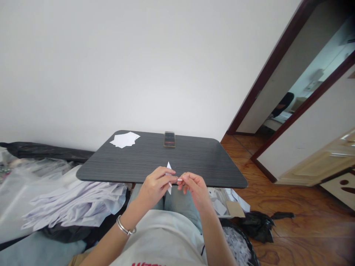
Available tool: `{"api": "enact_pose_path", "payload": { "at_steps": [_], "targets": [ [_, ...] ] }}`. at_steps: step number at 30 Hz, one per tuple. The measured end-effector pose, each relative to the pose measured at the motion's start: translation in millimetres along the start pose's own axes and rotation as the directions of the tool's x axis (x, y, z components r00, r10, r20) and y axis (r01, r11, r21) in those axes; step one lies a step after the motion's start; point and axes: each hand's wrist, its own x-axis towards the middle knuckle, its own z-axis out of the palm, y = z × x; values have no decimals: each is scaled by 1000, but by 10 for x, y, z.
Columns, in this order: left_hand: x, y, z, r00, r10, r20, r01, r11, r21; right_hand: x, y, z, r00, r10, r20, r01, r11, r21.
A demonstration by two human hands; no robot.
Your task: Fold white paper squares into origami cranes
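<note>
Over the near edge of a dark wood-grain table (138,162), both hands meet around a small folded white paper (169,166) with pointed ends. My left hand (158,181), a silver bangle on its wrist, pinches the paper, whose tips stick out above and below the fingers. Close beside it, my right hand (194,184) has thumb and fingers closed on a narrow white tip that points toward the left fingers. Whether that tip belongs to the same paper is hidden by the fingers.
A stack of white paper sheets (124,140) lies at the table's back left. A small dark rectangular item (169,139) sits at the back middle. White cloth (80,203) is heaped left; a box with papers (234,209) and a black bag (257,225) are right.
</note>
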Motion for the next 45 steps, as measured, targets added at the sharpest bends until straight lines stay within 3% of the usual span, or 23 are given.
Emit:
{"api": "enact_pose_path", "payload": {
  "at_steps": [11, 16, 19, 24, 29, 32, 36, 45],
  "targets": [
    [-44, -2, 9, 994, 73, 83, -85, 986, 147, 9, 47, -13, 997, -38, -60, 25, 978, -209],
    [-23, 5, 24, 998, -4, 69, -4, 992, 125, -9, 11, 8, 983, -166, -81, 128, 928, -351],
    [10, 19, 14, 995, -87, 50, 84, 995, 62, -11, -1, 7, 975, -213, -60, 176, 911, -374],
    [48, 23, -14, 961, -261, 88, 273, 945, -182, -18, -20, -9, 970, -242, -32, 220, 921, -321],
    [46, 4, 9, 916, -385, 117, 401, 849, -345, -28, -42, -10, 914, -406, 13, 358, 789, -499],
    [54, 14, 15, 901, -419, 114, 429, 817, -387, -27, -29, -4, 860, -507, 56, 446, 696, -563],
    [77, 39, 6, 887, -437, 148, 455, 774, -439, -32, 3, 4, 820, -566, 84, 497, 632, -595],
    [73, 27, 2, 849, -485, 212, 519, 684, -513, -41, 30, 6, 793, -601, 102, 538, 611, -580]
  ]
}}
